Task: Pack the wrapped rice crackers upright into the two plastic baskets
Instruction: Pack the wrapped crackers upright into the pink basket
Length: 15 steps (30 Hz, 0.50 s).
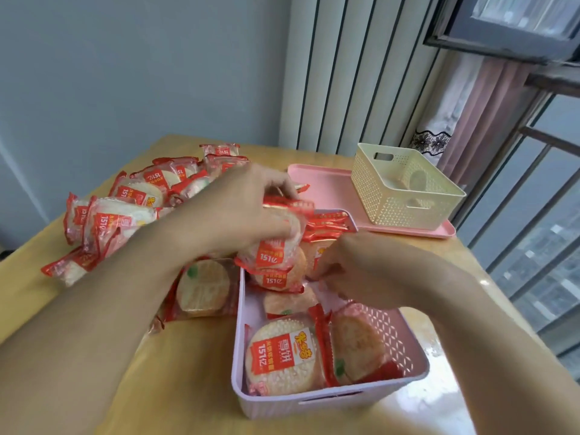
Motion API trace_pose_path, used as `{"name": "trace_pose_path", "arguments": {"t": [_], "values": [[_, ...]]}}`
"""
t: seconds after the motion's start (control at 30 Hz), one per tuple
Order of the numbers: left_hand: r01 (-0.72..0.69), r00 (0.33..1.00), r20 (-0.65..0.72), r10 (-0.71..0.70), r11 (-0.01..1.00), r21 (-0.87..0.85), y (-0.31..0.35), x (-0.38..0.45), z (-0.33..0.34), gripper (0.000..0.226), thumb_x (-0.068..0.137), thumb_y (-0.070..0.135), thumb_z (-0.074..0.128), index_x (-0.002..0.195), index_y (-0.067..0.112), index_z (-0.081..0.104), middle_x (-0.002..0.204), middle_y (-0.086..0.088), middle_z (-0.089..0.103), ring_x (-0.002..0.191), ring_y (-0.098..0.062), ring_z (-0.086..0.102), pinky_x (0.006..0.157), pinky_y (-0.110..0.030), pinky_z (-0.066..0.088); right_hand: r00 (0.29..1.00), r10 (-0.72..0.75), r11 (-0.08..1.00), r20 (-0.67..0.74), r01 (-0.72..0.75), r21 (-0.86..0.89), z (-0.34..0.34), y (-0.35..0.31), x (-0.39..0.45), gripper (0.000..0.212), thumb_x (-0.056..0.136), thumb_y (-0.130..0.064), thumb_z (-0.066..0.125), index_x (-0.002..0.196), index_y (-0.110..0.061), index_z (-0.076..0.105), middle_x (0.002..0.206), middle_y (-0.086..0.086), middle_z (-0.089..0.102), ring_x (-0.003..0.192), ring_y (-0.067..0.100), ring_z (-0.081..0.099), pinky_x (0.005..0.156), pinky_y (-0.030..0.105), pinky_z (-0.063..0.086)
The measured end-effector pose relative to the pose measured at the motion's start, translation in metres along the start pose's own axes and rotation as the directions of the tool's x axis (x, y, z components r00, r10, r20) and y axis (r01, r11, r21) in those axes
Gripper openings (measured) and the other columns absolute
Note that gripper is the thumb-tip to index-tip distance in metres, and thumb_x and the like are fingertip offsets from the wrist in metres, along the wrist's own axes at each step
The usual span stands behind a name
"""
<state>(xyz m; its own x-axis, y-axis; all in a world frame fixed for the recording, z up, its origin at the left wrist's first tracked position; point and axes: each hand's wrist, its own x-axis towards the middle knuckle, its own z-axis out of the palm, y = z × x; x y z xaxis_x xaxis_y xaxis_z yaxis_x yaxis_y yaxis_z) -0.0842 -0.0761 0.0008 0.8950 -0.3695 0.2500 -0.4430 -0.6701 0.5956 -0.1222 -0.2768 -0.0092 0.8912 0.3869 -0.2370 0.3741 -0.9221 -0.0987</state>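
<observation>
Left hand is over the far end of the lilac basket, its grip clenched around a wrapped rice cracker — thumb on the near face, fingers curled over the top edge, the packet standing upright with its red label facing the camera. Right below it, a second packet leans against the row already standing in the basket's far end. Right hand sits at three o'clock from the held cracker, low inside the basket, fingertips pinched at the red crimped edge of a packet there — how firm that grip is, I cannot tell. At the near end of the lilac basket two packets lie leaning: a large front-facing cracker at the six o'clock side and another just beside it on the right, tilted against the lattice wall. Out on the wooden desk, a loose pile of wrapped crackers spreads at ten o'clock from the left hand, and one packet lies flat just outside the basket's left wall. At two o'clock, well apart, the cream basket stands on a pink tray, with something round at its bottom, too blurred to name.
</observation>
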Motion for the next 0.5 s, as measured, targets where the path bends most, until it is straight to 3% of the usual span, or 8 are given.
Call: {"name": "trace_pose_path", "arguments": {"t": [0.1,0.17,0.23,0.33,0.37,0.43,0.5], "values": [[-0.051,0.994,0.099,0.037,0.988,0.149,-0.002,0.002,0.016,0.03,0.072,0.029,0.08,0.096,0.039,0.065,0.115,0.022,0.062,0.117,-0.005,0.055,0.095,-0.028,0.047,0.989,0.036,0.995,0.143,-0.022,-0.094,0.009,-0.016,0.015,0.02,0.098,-0.024,0.058,0.097,-0.01,0.073,0.084,0.001,0.064,0.088,0.024,0.06,0.071,0.027,0.042],[-0.067,0.992,0.114,0.045,0.978,0.198,-0.003,0.003,0.021,0.032,0.073,0.029,0.078,0.1,0.039,0.064,0.129,0.016,0.059,0.131,-0.007,0.046,0.104,-0.036,0.045,0.982,0.086,0.988,0.167,-0.062,-0.143,0.012,-0.024,0.019,0.032,0.1,-0.038,0.055,0.104,-0.01,0.071,0.092,0.003,0.063,0.099,0.025,0.062,0.074,0.026,0.039],[-0.034,0.995,0.103,0.012,0.976,0.217,-0.005,0.003,0.024,0.037,0.072,0.029,0.076,0.107,0.038,0.067,0.125,0.012,0.063,0.122,-0.011,0.052,0.097,-0.038,0.05,0.979,0.114,0.984,0.168,-0.088,-0.156,0.014,-0.03,0.019,0.048,0.097,-0.054,0.053,0.117,-0.014,0.068,0.112,0.009,0.068,0.113,0.03,0.062,0.081,0.029,0.042],[-0.014,0.994,0.108,-0.012,0.97,0.243,-0.003,0.001,0.028,0.042,0.071,0.028,0.075,0.111,0.038,0.068,0.122,0.009,0.065,0.114,-0.015,0.057,0.088,-0.037,0.053,0.971,0.1,0.988,0.217,-0.071,-0.138,0.018,-0.037,0.02,0.054,0.097,-0.058,0.052,0.132,-0.019,0.061,0.13,0.008,0.065,0.12,0.031,0.059,0.096,0.032,0.044],[-0.016,0.994,0.108,-0.011,0.969,0.247,-0.003,0.0,0.028,0.042,0.071,0.028,0.075,0.111,0.038,0.068,0.122,0.008,0.065,0.114,-0.016,0.058,0.088,-0.038,0.054,0.965,0.115,0.99,0.236,-0.091,-0.108,0.019,-0.036,0.023,0.053,0.096,-0.058,0.054,0.129,-0.018,0.063,0.127,0.009,0.067,0.115,0.031,0.062,0.094,0.032,0.047],[-0.011,0.994,0.111,-0.018,0.967,0.256,-0.003,-0.001,0.027,0.043,0.072,0.027,0.074,0.113,0.038,0.068,0.126,0.008,0.064,0.115,-0.018,0.059,0.088,-0.04,0.054,0.944,0.183,0.981,0.274,-0.194,0.012,0.021,-0.03,0.033,0.042,0.092,-0.052,0.064,0.108,-0.013,0.071,0.102,0.009,0.074,0.086,0.026,0.07,0.072,0.029,0.057],[-0.009,0.994,0.111,-0.021,0.964,0.267,-0.002,-0.002,0.028,0.045,0.072,0.028,0.074,0.116,0.038,0.067,0.129,0.009,0.063,0.113,-0.019,0.06,0.089,-0.04,0.055,0.922,0.275,0.934,0.272,-0.323,0.15,0.022,-0.022,0.043,0.024,0.088,-0.035,0.072,0.089,-0.011,0.071,0.08,0.006,0.07,0.057,0.015,0.066,0.047,0.019,0.049]]}}
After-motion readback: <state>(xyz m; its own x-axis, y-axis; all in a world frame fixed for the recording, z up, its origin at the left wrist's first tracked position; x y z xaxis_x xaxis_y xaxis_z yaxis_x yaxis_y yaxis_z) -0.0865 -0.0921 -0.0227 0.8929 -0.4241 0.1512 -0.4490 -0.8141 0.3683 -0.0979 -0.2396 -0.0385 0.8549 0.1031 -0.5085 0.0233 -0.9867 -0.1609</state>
